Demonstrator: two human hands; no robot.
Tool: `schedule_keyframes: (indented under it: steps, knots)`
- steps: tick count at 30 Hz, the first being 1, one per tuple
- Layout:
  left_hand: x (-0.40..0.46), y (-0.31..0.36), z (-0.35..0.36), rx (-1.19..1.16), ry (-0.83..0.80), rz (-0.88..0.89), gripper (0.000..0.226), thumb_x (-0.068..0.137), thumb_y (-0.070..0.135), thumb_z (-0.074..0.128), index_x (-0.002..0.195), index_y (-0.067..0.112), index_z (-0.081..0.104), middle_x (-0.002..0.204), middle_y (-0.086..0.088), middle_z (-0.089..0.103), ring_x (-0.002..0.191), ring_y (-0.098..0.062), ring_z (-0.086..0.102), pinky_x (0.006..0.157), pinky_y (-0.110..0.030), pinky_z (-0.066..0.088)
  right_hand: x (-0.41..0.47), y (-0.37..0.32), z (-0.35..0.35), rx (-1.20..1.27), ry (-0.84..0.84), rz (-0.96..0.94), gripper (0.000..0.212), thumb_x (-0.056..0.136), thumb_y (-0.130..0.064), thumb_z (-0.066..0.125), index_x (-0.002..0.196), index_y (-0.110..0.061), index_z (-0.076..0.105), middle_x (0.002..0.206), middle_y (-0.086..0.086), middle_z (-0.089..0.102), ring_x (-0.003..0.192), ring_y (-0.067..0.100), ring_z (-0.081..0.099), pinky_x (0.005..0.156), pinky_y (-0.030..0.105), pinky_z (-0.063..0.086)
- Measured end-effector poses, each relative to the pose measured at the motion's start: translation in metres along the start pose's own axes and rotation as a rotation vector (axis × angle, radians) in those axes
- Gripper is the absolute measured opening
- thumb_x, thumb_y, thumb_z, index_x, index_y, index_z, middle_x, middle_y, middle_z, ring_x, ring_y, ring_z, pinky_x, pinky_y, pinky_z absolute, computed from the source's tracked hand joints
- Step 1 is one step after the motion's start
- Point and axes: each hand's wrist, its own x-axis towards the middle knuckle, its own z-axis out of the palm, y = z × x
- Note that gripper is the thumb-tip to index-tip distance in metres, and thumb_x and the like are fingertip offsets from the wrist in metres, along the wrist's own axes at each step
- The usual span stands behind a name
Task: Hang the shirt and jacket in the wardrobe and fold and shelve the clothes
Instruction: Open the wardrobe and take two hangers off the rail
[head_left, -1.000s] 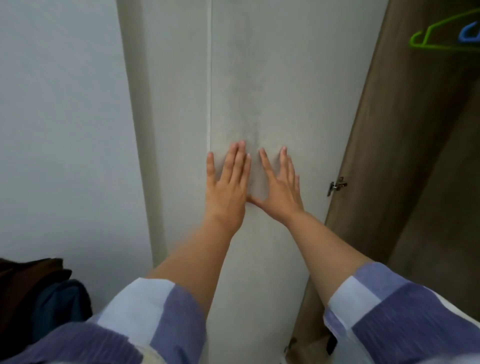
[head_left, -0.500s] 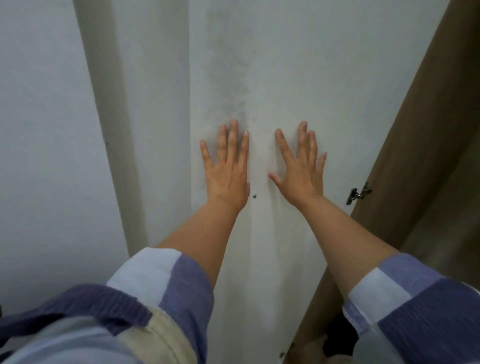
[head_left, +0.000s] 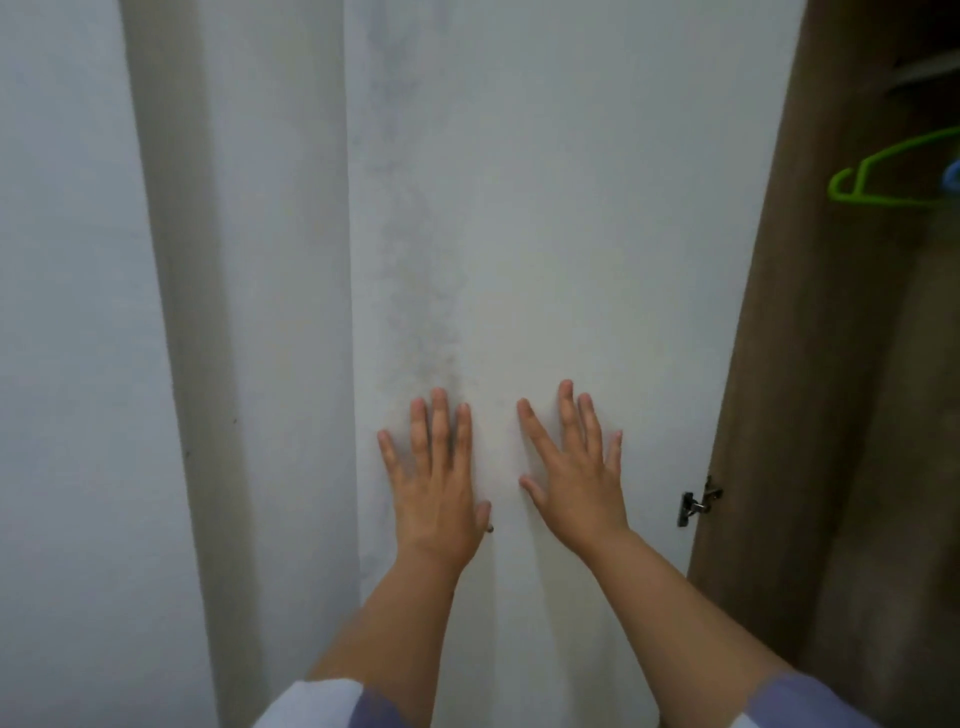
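Left hand (head_left: 438, 486) flat, fingers spread, on white wardrobe door (head_left: 545, 234), right hand (head_left: 576, 470) likewise, forearms extended

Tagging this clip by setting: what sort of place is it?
Probably a bedroom or closet corner at home: both hands lie flat on a white wardrobe door, with a green hanger in the brown wood interior and a door hinge.

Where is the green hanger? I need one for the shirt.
The green hanger hangs at the upper right of the head view, inside the open wardrobe, right of the white door.
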Motion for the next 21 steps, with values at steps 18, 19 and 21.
schedule_keyframes:
  steps: [18,19,21]
  knots:
    - [0.114,0.089,-0.144,0.013,0.346,0.244,0.086,0.088,0.049,0.039,0.152,0.01,-0.004,0.16,-0.007,-0.011,0.146,-0.028,-0.015,0.108,-0.066,-0.011,0.032,0.118,-0.165,-0.16,0.101,0.179,0.062,0.095,-0.041,0.046,0.149,-0.039,0.016,0.16,-0.001,-0.014,0.147,0.02,-0.014,0.117,0.053,-0.002]
    - [0.123,0.1,-0.152,-0.001,0.365,0.261,0.083,0.089,0.047,0.038,0.152,0.01,-0.001,0.16,-0.007,-0.01,0.147,-0.028,-0.014,0.108,-0.065,-0.012,0.036,0.13,-0.179,-0.17,0.126,0.207,0.061,0.095,-0.041,0.046,0.148,-0.039,0.018,0.16,-0.001,-0.012,0.147,0.02,-0.013,0.118,0.053,-0.001]
    - [0.14,0.126,-0.164,-0.031,0.398,0.301,0.075,0.091,0.043,0.036,0.152,0.011,0.006,0.16,-0.009,-0.007,0.147,-0.028,-0.013,0.11,-0.062,-0.012,0.042,0.156,-0.204,-0.187,0.179,0.262,0.06,0.094,-0.041,0.047,0.147,-0.038,0.021,0.161,-0.001,-0.009,0.148,0.02,-0.011,0.118,0.054,0.0]
